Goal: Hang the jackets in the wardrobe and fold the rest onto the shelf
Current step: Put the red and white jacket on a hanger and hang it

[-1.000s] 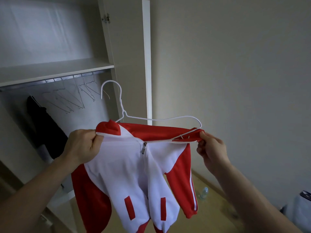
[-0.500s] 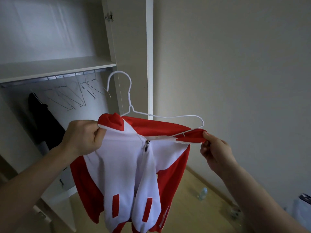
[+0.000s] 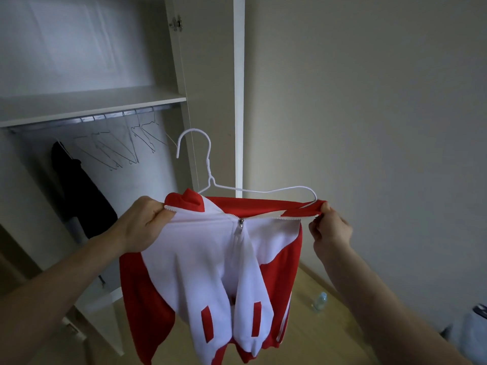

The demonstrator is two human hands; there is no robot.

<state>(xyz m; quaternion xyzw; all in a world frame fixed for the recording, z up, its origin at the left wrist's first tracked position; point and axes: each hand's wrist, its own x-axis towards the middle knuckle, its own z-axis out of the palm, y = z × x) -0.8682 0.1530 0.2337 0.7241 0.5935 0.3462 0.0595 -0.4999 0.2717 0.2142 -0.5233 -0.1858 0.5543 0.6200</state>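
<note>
A red and white zip jacket [image 3: 208, 259] hangs from a white wire hanger [image 3: 208, 164] in front of me. My left hand [image 3: 143, 225] grips the jacket's left collar edge by the zip teeth. My right hand [image 3: 329, 227] pinches the right collar edge where the hanger's end sits inside the shoulder. The zip is closed up to the chest, and the collar is pulled wide between my hands. The hanger's hook stands upright near the open wardrobe [image 3: 210, 75]. The wardrobe rail [image 3: 89, 118] runs under the shelf [image 3: 92, 101].
Several bare wire hangers [image 3: 118, 148] hang on the rail, with a dark garment [image 3: 81, 196] at its left. The open wardrobe door edge [image 3: 238, 101] stands behind the hanger. A plastic bottle [image 3: 319, 301] lies on the wooden floor by the wall. A pale object [image 3: 471, 330] sits at the lower right.
My hands have pulled the collar wider, and the right hand has moved outward along the shoulder. The sleeves have swung inward below.
</note>
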